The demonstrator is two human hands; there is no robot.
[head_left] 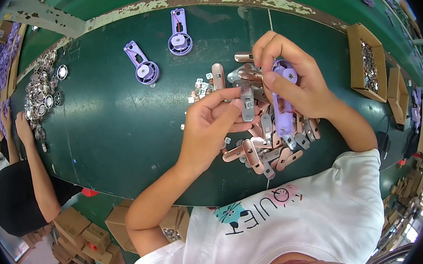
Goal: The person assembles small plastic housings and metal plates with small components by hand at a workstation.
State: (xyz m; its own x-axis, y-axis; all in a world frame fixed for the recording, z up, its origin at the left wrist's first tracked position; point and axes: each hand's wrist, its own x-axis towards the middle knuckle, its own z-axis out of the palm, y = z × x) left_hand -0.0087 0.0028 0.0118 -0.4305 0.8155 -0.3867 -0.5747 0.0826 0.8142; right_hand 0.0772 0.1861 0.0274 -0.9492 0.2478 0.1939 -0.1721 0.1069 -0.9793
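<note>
My left hand (203,127) pinches an elongated, round-ended cover plate (248,111), its grey inner side showing with a small square piece in it. In my right hand (302,76) is a purple fan-shaped plastic housing (284,120), its round end up by the fingers and its handle pointing down. Both hands are above a heap of rose-gold and grey cover plates (251,156). Beside the heap, left of it, lie small white square pieces (200,88). Two more purple housings, one upright in view (180,43) and one tilted (146,71), rest farther back on the table.
The dark green table (106,141) curves around me. A pile of shiny round metal parts (42,94) lies at its left end, near another person's arm (39,172). Cardboard trays (360,78) with small parts stand at right; cartons (95,237) sit below the left edge.
</note>
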